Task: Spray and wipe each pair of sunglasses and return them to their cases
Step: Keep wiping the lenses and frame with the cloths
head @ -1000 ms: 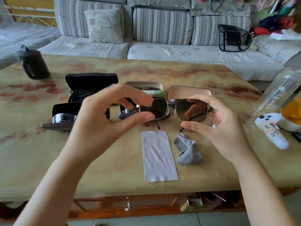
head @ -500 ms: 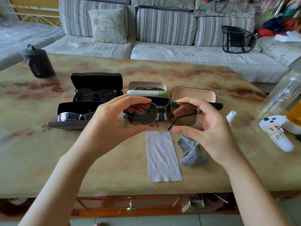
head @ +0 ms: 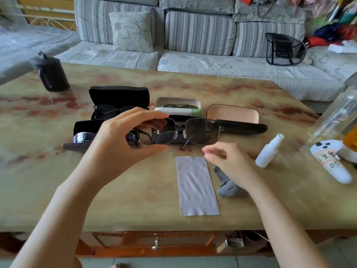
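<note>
Holding the metal-framed sunglasses above the table, the left hand pinches the lens at its own side between thumb and fingers. The frame's long axis runs from 9 to 3 o'clock, with the lenses facing the person. The right hand hangs free just below the other lens, fingers loosely spread and holding nothing. The white spray bottle lies at 3 o'clock from this hand, near and with nothing between, so the right hand is clearly the nearer one. The flat grey cloth is at 6 o'clock under the glasses, and a crumpled grey cloth lies beside it. The open beige-lined case waits behind, at 12 o'clock.
</note>
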Available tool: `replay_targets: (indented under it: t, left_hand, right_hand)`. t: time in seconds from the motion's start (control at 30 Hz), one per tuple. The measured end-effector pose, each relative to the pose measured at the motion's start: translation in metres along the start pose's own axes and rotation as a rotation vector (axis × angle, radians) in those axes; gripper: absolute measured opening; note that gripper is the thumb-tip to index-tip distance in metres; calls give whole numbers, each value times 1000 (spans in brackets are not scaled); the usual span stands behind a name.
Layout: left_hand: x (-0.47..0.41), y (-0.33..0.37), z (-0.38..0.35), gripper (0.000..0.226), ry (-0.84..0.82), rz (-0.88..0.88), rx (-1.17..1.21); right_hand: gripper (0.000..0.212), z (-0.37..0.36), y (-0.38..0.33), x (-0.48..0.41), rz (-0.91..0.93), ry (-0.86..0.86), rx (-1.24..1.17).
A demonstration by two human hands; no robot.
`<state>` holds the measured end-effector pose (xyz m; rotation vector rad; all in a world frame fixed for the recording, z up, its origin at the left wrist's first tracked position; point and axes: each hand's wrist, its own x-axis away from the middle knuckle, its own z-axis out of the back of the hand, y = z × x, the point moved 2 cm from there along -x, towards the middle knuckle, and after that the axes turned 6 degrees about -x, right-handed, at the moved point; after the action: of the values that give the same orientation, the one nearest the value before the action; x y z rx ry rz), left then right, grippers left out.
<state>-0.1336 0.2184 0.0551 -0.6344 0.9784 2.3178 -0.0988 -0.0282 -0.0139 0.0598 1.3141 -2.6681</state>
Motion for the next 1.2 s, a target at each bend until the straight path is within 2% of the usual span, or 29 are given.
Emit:
replay_targets:
  t: [0.2, 0.43, 0.53, 0.6, 0.67, 0.77, 0.87, 0.97, 1.07, 1.2]
  left_hand:
    - [3, -4, 6, 52, 16, 14, 11]
    - [4, -9, 7, 54, 4, 18, -9]
    - [4, -7, 7, 52, -8, 19, -4]
    - [5, -6, 7, 51, -21, 21, -5]
    - [5, -5, 7, 51, -47, 20, -10]
    - [6, -3, 6, 51, -69, 19, 4]
    - [6, -1, 4, 49, -70, 14, 7]
    - [6, 0, 3, 49, -69, 9, -5]
    - [6, -2, 3, 50, -68, 13, -8]
    - [7, -2, 3, 50, -59, 17, -19]
  right_hand:
    - [25, -24, 1, -19, 38, -25, 219]
    - [13, -24, -4, -22, 78, -133, 322]
    - [7, -4, -13, -19, 42, -67, -53]
    - [12, 15, -22, -16, 49, 30, -287]
    - [18, 32, -36, -11, 88, 100, -419]
    - [9, 48, -61, -4, 211, 129, -517]
    - [9, 50, -85, 7, 348, 68, -530]
    - [10, 44, -100, 21, 441, -123, -489]
    - [10, 38, -99, 28, 411, -290, -439]
    - [4, 39, -90, 29, 393, -355, -341]
